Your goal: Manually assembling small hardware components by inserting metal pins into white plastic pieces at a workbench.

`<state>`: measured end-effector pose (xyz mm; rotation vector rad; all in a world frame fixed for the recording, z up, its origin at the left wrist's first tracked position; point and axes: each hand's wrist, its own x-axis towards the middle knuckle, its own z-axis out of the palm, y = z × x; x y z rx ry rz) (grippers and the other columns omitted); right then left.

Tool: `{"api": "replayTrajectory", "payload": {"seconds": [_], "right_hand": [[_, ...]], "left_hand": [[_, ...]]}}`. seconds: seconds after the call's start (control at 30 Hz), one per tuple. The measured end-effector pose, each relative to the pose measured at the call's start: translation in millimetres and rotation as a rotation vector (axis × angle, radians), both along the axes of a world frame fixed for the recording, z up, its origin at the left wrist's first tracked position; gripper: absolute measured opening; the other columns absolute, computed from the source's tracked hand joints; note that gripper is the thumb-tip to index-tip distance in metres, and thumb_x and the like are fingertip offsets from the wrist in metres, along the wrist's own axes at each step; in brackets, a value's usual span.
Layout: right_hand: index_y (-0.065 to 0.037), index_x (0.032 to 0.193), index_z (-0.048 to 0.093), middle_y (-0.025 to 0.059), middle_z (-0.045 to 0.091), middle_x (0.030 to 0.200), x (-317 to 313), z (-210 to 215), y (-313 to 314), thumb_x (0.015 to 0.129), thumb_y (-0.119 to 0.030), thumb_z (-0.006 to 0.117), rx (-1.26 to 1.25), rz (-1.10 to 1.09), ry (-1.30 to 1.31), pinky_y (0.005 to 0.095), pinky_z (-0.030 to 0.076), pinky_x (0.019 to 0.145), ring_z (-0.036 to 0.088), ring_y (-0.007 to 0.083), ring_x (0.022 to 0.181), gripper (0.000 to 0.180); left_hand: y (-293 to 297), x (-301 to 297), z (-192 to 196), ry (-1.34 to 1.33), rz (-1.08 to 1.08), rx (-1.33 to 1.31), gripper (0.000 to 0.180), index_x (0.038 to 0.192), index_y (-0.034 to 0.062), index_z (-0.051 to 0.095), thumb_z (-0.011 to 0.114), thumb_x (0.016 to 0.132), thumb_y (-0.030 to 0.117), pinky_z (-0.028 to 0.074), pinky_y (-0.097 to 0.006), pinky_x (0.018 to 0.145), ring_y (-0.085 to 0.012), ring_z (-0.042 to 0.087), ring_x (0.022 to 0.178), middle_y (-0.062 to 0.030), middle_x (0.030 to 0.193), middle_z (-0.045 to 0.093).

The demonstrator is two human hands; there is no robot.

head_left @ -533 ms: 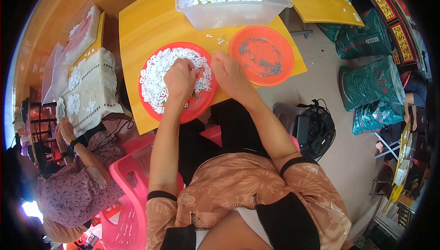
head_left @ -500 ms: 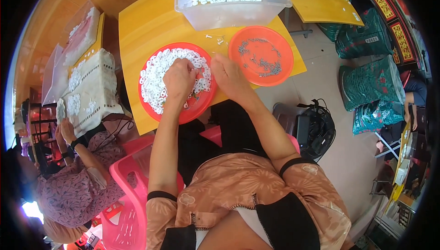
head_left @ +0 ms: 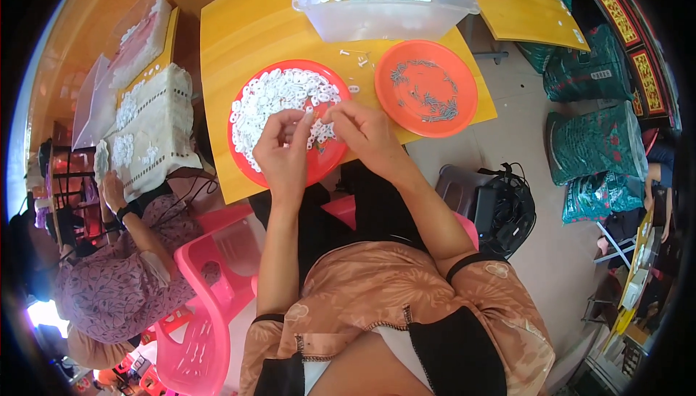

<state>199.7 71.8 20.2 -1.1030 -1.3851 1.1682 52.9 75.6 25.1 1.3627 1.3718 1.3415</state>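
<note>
Over the near part of a red plate (head_left: 320,169), my hands work close together. My left hand (head_left: 284,151) is closed in a pinch, with a small white plastic piece (head_left: 309,110) upright between thumb and fingertips. Facing it, my right hand (head_left: 367,133) is pinched too; whatever sits in its fingertips is too small to make out. Many small white plastic pieces (head_left: 272,99) with holes are heaped on the plate. On its right, an orange-red plate (head_left: 397,104) carries thin grey metal pins (head_left: 439,110).
A clear plastic bin (head_left: 384,25) of white pieces stands at the table's far side. A few loose bits (head_left: 346,53) lie on the yellow table (head_left: 232,40). At left sits another person (head_left: 123,273) by a pink chair (head_left: 194,323). Green sacks (head_left: 591,142) and a black backpack (head_left: 502,211) are at right.
My left hand has drawn back from the heap toward me and turned, bringing a white piece up in its fingertips. My right fingertips have come in near it. The whole view has shifted slightly.
</note>
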Motion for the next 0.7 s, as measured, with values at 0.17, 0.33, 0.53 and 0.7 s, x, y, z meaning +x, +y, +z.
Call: {"api": "replayTrajectory", "payload": {"seconds": [0.17,0.33,0.53,0.7], "right_hand": [[0.003,0.098,0.059,0.0076,0.059,0.070,-23,6,-12,0.089,-0.011,0.052,0.031,0.011,0.002,0.0269,0.042,0.054,0.054,0.0083,0.061,0.017],[0.003,0.076,0.050,0.0190,0.051,0.063,-28,4,-16,0.084,-0.004,0.051,0.162,-0.023,-0.144,0.0364,0.039,0.049,0.051,0.0327,0.053,0.011],[0.001,0.078,0.049,0.0185,0.052,0.066,-27,8,-20,0.083,-0.005,0.049,0.366,-0.001,-0.352,0.0434,0.042,0.055,0.055,0.0355,0.064,0.009],[0.001,0.083,0.053,0.0163,0.057,0.070,-28,5,-22,0.083,-0.006,0.049,0.354,0.043,-0.423,0.0425,0.045,0.058,0.058,0.0338,0.069,0.008]], "left_hand": [[-25,1,-1,0.228,0.078,0.292,0.010,0.088,-0.0026,0.061,0.065,0.079,-0.002,0.048,-0.022,0.063,-0.0096,0.059,0.069,-0.0097,0.086,0.066],[-33,-7,-1,0.346,0.079,0.389,0.013,0.087,-0.0025,0.061,0.065,0.076,-0.005,0.050,-0.024,0.065,-0.0138,0.063,0.072,-0.0127,0.090,0.067],[-40,-12,10,0.318,0.021,0.227,0.010,0.090,-0.0033,0.062,0.063,0.080,-0.005,0.050,-0.022,0.068,-0.0096,0.059,0.073,-0.0083,0.088,0.065],[-35,-16,15,0.017,0.002,-0.008,0.021,0.098,-0.0015,0.064,0.065,0.078,-0.005,0.048,-0.021,0.066,-0.0080,0.059,0.075,-0.0041,0.083,0.062]]}}
